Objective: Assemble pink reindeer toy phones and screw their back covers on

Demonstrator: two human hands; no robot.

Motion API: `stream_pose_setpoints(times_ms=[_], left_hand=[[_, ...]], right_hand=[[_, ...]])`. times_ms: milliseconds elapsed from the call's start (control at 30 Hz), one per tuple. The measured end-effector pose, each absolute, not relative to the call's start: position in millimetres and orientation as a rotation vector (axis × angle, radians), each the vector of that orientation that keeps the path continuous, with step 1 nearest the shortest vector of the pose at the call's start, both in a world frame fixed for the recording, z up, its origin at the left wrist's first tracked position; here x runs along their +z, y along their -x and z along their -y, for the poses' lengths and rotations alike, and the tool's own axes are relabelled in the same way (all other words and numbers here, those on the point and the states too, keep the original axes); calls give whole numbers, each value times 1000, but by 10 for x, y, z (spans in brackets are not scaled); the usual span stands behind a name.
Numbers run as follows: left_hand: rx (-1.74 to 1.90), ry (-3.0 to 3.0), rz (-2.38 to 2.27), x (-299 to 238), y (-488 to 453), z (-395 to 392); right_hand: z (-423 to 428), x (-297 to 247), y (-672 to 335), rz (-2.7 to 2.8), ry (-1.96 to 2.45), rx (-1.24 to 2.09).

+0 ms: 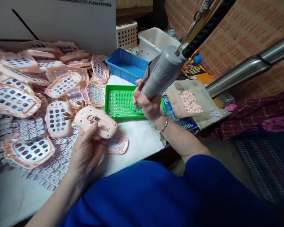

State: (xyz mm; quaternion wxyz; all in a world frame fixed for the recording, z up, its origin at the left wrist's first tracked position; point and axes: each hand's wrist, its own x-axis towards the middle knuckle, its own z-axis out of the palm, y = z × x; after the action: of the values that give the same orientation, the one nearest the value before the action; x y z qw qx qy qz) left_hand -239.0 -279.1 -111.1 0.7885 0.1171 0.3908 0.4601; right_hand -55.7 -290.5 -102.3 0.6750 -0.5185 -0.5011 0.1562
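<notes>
My left hand (pixel 88 149) is closed around a pale pink plastic toy phone case (pixel 97 121), thumb on its battery recess, the back with its screw holes and speaker dots facing up. Brown antlers (pixel 68 116) stick out at its far left end. Wrapped around a grey electric screwdriver (pixel 162 72), my right hand (pixel 148 104) holds it tilted, with the tip over the green perforated tray (pixel 106 104). Small metal bits, likely screws, show in the tray near the tip. Another pink keypad piece (pixel 119 144) lies on the table beneath the held case.
Pink front shells (pixel 14 97) are heaped on the left, beside sheets of rubbery keypads (pixel 59 160). Behind the green tray stand a blue bin (pixel 125 64) and a white tub (pixel 153 39). A clear box (pixel 191 97) of small pink parts sits right, near a metal pipe (pixel 248 67).
</notes>
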Motion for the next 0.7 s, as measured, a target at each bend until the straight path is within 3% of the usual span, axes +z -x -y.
stream_pose_setpoints(times_ms=[333,700], left_hand=[[984,-283,-755,-1125,2401,2831],[972,-326,-710,-1144,2327,2833]], right_hand=[[2859,-1129,525,1101,1283,300],[3078,-610,843,1182,1039,412]])
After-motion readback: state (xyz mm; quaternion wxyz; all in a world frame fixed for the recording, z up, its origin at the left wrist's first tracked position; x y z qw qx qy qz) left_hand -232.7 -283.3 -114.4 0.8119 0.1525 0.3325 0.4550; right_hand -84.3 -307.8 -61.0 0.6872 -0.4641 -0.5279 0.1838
